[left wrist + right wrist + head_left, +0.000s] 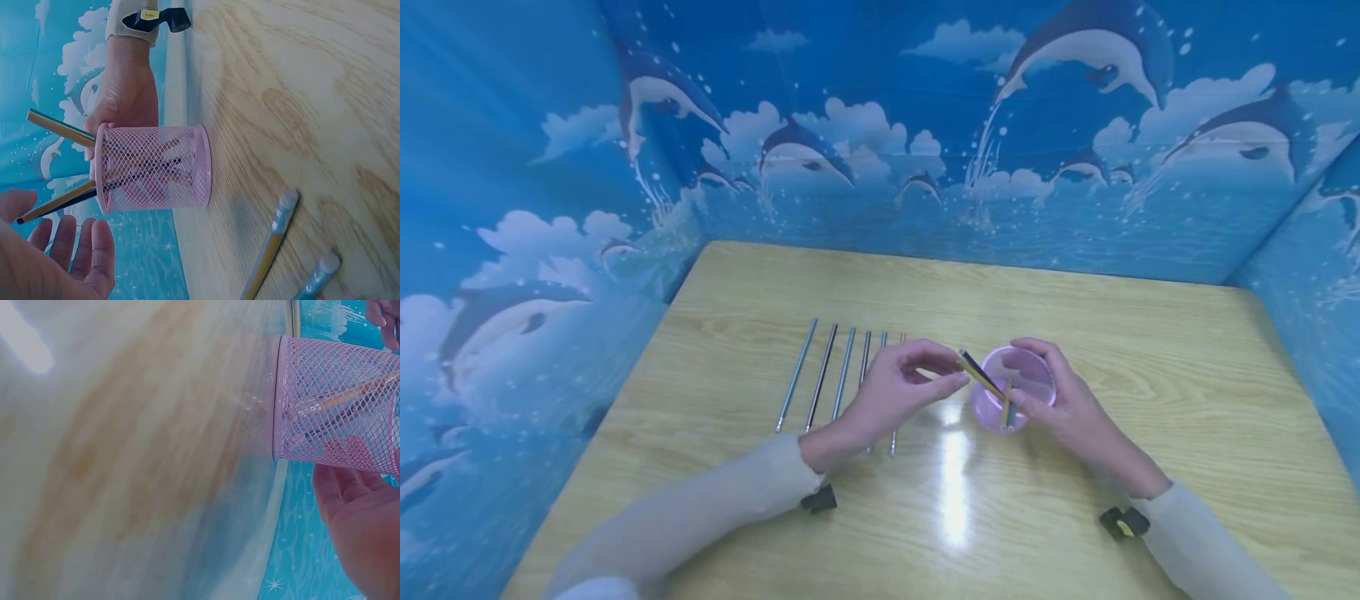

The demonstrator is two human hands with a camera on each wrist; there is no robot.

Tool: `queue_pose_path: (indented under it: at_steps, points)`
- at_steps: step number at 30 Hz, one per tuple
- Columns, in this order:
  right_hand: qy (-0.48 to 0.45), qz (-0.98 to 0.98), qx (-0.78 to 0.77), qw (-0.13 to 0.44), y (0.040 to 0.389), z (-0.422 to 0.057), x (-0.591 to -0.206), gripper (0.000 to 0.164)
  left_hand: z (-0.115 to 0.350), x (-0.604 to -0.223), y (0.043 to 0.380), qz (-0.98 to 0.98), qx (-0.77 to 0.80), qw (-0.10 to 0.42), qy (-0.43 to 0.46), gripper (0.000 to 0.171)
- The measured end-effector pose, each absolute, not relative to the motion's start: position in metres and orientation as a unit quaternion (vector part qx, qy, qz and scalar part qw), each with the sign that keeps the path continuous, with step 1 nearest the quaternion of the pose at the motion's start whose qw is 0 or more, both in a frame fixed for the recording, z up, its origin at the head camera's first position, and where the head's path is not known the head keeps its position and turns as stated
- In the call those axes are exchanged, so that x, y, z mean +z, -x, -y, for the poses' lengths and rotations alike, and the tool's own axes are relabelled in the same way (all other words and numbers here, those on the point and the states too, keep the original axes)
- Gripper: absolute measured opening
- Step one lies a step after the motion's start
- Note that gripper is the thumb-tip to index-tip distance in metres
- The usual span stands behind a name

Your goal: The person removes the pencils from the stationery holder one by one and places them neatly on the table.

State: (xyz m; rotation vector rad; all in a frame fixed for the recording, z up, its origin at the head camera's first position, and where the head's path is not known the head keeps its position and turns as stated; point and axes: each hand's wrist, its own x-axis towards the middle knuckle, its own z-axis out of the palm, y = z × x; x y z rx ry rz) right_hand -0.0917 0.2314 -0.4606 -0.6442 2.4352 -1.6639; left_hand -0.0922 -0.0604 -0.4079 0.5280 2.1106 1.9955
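Note:
A pink mesh pencil cup (pixel 1000 419) stands on the table with several pencils in it. My right hand (pixel 1063 404) grips the cup, thumb at the near rim and fingers round the far side. Two pencils (pixel 981 372), one yellow and one dark, lean out over the left rim; another pair (pixel 60 127) leans out toward me. My left hand (pixel 904 383) is beside the leaning pencils' ends, thumb and fingers apart around the tips. In the left wrist view its fingers (pixel 80 250) look loose, with a gap to the pencils. Any slight contact is unclear.
Several pencils with eraser ends lie in a row on the wooden table (pixel 715 333), left of the cup; a blue one (pixel 797 375) is outermost. My left forearm and hand cover part of the row. A dolphin-print curtain (pixel 865 200) borders the table behind and at the sides.

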Motion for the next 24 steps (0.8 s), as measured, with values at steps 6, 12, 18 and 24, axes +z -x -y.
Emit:
queue_pose_path:
  at_steps: [6,12,18,24]
  points:
    - [0.219,-0.803,-0.551,0.066,0.092,-0.232,-0.462,0.064,0.054,-0.411,0.093,-0.712,0.676,0.076,-0.173,0.023]
    - [0.222,-0.805,-0.547,0.058,0.091,-0.232,-0.462,0.064,0.05,-0.412,0.094,-0.702,0.689,0.065,-0.171,0.02]
    - [0.222,-0.803,-0.549,0.061,0.092,-0.232,-0.461,0.064,0.046,-0.412,0.092,-0.674,0.719,0.068,-0.156,0.022]
    - [0.218,-0.801,-0.554,0.065,0.091,-0.232,-0.46,0.064,0.043,-0.413,0.09,-0.663,0.733,0.048,-0.145,0.022]
